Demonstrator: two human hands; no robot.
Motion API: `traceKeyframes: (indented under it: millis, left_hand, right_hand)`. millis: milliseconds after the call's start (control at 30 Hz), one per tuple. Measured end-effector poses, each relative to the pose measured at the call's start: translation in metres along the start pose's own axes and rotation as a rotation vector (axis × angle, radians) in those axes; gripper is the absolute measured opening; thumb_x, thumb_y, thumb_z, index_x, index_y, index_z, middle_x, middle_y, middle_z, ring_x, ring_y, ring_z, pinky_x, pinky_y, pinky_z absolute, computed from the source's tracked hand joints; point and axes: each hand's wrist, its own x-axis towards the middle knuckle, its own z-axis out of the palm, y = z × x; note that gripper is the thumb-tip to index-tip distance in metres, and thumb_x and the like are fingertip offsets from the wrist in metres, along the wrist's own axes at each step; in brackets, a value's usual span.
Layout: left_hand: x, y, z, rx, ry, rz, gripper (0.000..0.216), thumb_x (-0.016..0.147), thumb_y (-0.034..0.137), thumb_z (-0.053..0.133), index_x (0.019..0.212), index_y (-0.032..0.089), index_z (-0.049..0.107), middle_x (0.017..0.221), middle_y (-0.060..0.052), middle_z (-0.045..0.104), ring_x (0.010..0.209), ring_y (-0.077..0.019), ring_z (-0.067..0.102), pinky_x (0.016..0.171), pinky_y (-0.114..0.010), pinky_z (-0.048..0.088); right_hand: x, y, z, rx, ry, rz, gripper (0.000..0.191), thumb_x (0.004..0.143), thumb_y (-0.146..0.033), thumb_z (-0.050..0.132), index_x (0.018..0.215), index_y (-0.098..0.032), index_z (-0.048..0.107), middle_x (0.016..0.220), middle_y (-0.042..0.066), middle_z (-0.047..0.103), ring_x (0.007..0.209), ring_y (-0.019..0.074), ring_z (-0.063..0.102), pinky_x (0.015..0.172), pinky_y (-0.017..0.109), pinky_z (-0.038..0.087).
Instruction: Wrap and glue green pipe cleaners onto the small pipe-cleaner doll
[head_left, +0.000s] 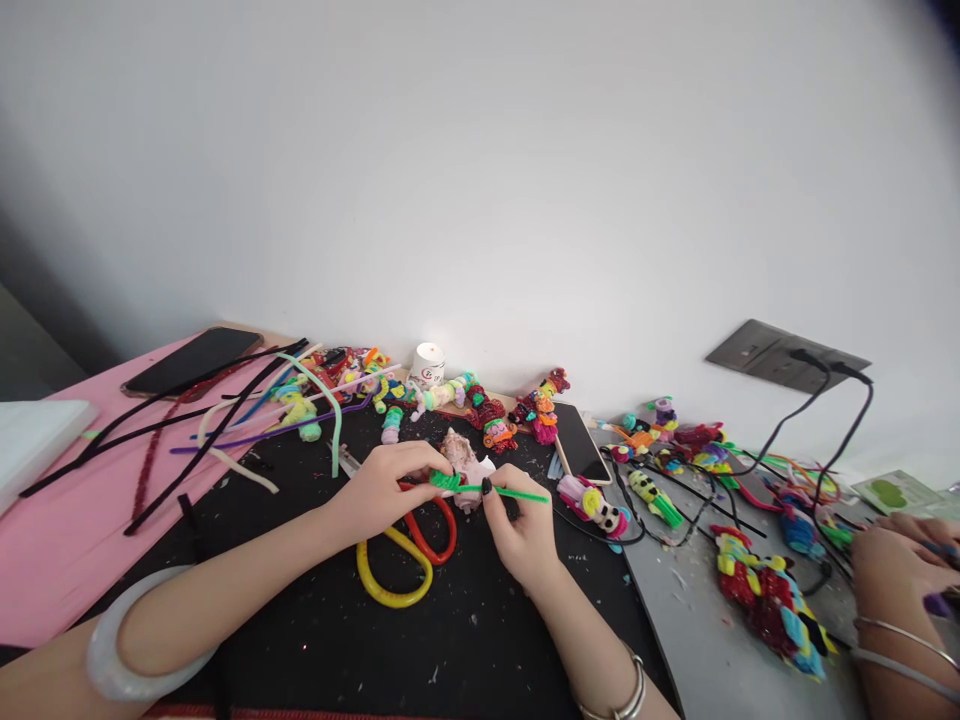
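Observation:
A green pipe cleaner stretches between my two hands, its left end wound into a tight coil. My left hand pinches the coiled end between thumb and fingers. Farther along, the straight part is pinched by my right hand, and its free tip sticks out to the right. Scissors with one yellow and one red handle loop lie on the black mat below my left hand, their blades partly hidden by it. Just behind my hands is a crumpled pale pink piece, partly covered.
Loose pipe cleaners and a dark phone lie on the pink sheet at left. Several pipe-cleaner figures, a paper cup and another phone line the wall. Cables hang from a socket. Another person's hand is at far right.

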Motion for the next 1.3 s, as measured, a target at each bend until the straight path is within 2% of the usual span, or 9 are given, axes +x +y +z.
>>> traceKeyframes:
  millis: [333,567,800,1033,1133,1300]
  left_hand:
    - [0.0,0.0,0.001,-0.168,-0.059,-0.038,0.007,0.077,0.014,0.061,0.081,0.019,0.065,0.082,-0.001,0.064,0.074,-0.0131,0.06,0.068,-0.024,0.049]
    - [-0.001,-0.003,0.005,-0.307,-0.093,-0.084,0.005,0.075,0.017,0.064,0.08,0.018,0.064,0.083,-0.002,0.064,0.078,-0.0156,0.062,0.072,-0.028,0.051]
    - [-0.003,-0.003,0.007,-0.324,-0.099,-0.1,0.005,0.074,0.018,0.064,0.079,0.017,0.065,0.082,-0.003,0.063,0.077,-0.0156,0.062,0.07,-0.026,0.052]
    - [-0.002,-0.001,0.007,-0.339,-0.106,-0.096,0.006,0.074,0.018,0.065,0.08,0.016,0.065,0.084,-0.003,0.063,0.077,-0.0157,0.062,0.07,-0.026,0.052]
    - [-0.002,-0.002,0.008,-0.322,-0.108,-0.098,0.008,0.074,0.019,0.065,0.082,0.016,0.065,0.084,-0.003,0.063,0.076,-0.0155,0.062,0.07,-0.026,0.053]
    - [-0.002,-0.002,0.008,-0.349,-0.109,-0.165,0.02,0.07,0.025,0.07,0.087,0.016,0.063,0.086,-0.003,0.066,0.075,-0.0163,0.065,0.072,-0.028,0.055]
  right_hand:
    - [-0.001,0.01,0.003,0.14,0.016,0.142,0.013,0.085,-0.022,0.05,0.074,-0.017,0.057,0.068,0.001,0.055,0.059,0.0141,0.053,0.056,0.026,0.042]
    - [-0.001,0.011,0.007,0.29,0.031,0.286,0.006,0.082,-0.024,0.053,0.08,-0.019,0.053,0.059,-0.004,0.047,0.051,0.0111,0.047,0.05,0.023,0.039]
    - [0.003,0.012,0.01,0.492,-0.003,0.385,0.012,0.078,-0.029,0.058,0.079,-0.019,0.052,0.061,-0.004,0.05,0.053,0.0112,0.049,0.051,0.024,0.041]
    - [0.004,0.015,0.013,0.619,-0.062,0.479,0.019,0.077,-0.035,0.062,0.075,-0.019,0.051,0.059,-0.005,0.048,0.047,0.0076,0.041,0.044,0.019,0.031]
    - [0.004,0.016,0.012,0.638,-0.059,0.498,0.022,0.077,-0.036,0.062,0.072,-0.019,0.05,0.058,-0.006,0.046,0.045,0.0065,0.037,0.042,0.019,0.029]
    - [0.004,0.016,0.011,0.579,0.001,0.467,0.019,0.077,-0.035,0.062,0.074,-0.019,0.051,0.058,-0.006,0.047,0.047,0.008,0.041,0.044,0.02,0.033]
